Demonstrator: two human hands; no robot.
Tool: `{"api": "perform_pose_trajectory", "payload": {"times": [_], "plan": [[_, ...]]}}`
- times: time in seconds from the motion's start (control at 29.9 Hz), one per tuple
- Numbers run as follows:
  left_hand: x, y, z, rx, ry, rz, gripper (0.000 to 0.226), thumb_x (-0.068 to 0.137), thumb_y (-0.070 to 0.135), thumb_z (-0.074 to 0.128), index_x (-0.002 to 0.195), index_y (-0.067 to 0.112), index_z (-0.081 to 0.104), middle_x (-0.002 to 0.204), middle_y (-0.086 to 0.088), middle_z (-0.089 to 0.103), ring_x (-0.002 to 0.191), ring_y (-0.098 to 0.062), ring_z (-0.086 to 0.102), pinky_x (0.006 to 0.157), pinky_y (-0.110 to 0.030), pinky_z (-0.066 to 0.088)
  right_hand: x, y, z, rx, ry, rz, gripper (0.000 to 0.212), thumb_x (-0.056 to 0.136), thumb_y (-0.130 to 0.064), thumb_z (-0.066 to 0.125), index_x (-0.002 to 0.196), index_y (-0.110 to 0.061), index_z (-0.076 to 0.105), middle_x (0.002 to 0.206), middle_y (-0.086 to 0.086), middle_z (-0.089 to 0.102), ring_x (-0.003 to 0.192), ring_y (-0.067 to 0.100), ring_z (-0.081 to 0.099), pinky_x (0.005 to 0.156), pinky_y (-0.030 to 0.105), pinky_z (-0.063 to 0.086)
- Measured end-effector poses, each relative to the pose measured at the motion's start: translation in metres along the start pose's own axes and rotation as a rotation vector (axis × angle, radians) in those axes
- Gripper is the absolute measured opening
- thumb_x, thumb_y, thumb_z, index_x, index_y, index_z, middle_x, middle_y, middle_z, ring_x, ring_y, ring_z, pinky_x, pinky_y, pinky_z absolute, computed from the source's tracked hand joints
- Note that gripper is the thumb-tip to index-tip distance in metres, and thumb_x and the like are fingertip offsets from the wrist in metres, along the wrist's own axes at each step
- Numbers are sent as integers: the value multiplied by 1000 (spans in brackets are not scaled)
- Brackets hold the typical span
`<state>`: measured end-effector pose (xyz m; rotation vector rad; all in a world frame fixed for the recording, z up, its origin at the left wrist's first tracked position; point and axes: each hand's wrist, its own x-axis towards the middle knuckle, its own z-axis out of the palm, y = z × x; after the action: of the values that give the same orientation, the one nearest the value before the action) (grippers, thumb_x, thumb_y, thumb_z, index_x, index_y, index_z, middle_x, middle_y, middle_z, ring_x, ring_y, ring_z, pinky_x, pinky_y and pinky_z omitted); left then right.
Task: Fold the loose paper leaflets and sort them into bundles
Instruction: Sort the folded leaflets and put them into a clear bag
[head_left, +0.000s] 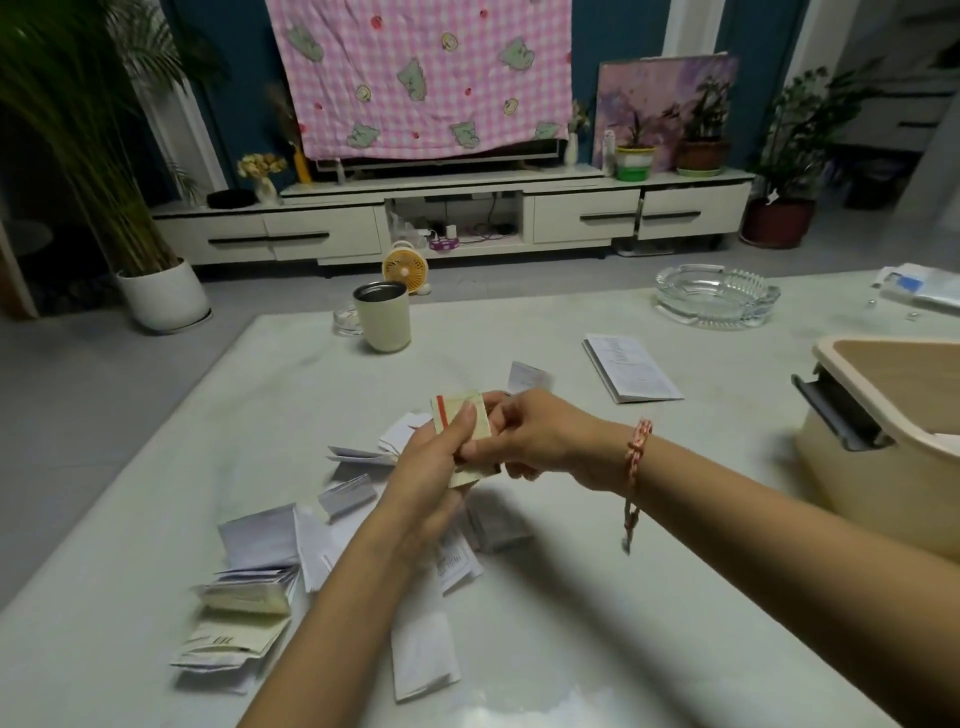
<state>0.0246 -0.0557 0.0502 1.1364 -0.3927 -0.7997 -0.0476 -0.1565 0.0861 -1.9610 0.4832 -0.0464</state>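
Fingers (498, 421) of the left hand (426, 462) and right hand (530, 436) are curled round one folded leaflet (457, 408), held above the table (571, 597). Loose leaflets (260, 535) are scattered beneath and to the left. Bare tabletop is noted to the right, up to a bin (883, 467). Both forearms are angled inward and the hands meet mid-table.
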Motion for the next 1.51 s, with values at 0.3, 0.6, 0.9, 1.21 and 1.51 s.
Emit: {"api": "perform_pose_trajectory", "payload": {"times": [0.3,0.6,0.9,1.21,1.51], "plan": [[12,-5,-35,71,153,68,24,97,12,45,90,5,67,82,-11,70,70,-17,68,67,-29,58,13,50,27,-663,58,304,62,73,-47,73,113,-7,48,113,11,56,100,24,55,69,25,38],[18,-10,-37,89,297,88,29,98,9,38,111,-10,55,82,-18,68,59,-19,67,55,-28,56,27,43,26,-553,9,223,13,90,-18,52,81,-9,51,86,8,54,75,17,46,48,16,29],[16,-14,-24,-124,186,15,19,94,8,48,108,1,60,87,-10,70,70,-14,68,62,-23,57,13,28,14,421,324,29,7,83,4,64,78,1,60,68,10,59,56,16,57,52,22,54],[12,-24,-15,-104,43,34,23,95,10,46,110,3,62,100,-6,73,81,-15,70,55,-25,56,1,24,39,454,198,6,27,98,-11,44,96,4,65,75,15,65,52,15,60,53,26,55],[20,1,-34,-274,56,120,25,101,14,31,102,7,56,87,-7,73,82,-21,71,76,-36,58,-6,29,50,-1,150,-42,13,90,-19,55,88,-10,65,75,-2,63,59,10,54,59,23,46]]}}
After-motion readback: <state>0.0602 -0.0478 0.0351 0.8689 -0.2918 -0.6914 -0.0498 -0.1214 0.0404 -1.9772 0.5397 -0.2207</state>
